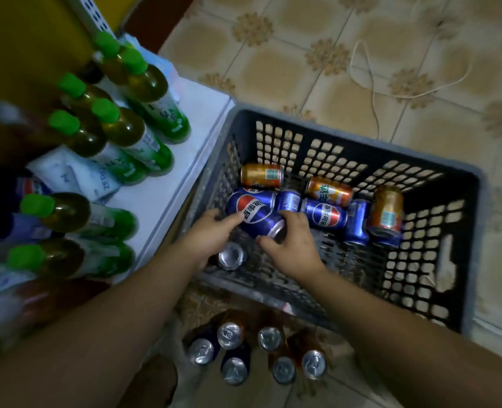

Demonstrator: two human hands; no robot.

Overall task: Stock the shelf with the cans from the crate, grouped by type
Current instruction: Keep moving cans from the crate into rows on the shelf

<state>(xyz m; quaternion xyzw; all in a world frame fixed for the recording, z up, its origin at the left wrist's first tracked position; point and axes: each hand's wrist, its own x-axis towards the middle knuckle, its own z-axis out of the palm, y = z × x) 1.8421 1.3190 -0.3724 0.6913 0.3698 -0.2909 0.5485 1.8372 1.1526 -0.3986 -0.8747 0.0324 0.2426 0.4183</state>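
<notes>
A dark grey slotted crate point(361, 160) stands on the tiled floor and holds several cans lying on their sides. Blue Pepsi cans point(326, 214) and orange cans point(386, 209) are mixed together in it. Both hands reach into its left part. My right hand point(291, 248) wraps around the near end of one blue Pepsi can point(251, 206). My left hand point(211, 234) grips the same can's side, thumb on the logo. One upright can point(230, 256) shows its silver top just under my left palm. Several upright blue and orange cans point(270, 338) stand grouped below the crate's near edge.
A white shelf board point(196, 113) at the left touches the crate and carries several green-capped tea bottles point(143, 83) and white packets point(76, 175). A white cord point(373, 92) lies looped on the patterned floor tiles behind the crate.
</notes>
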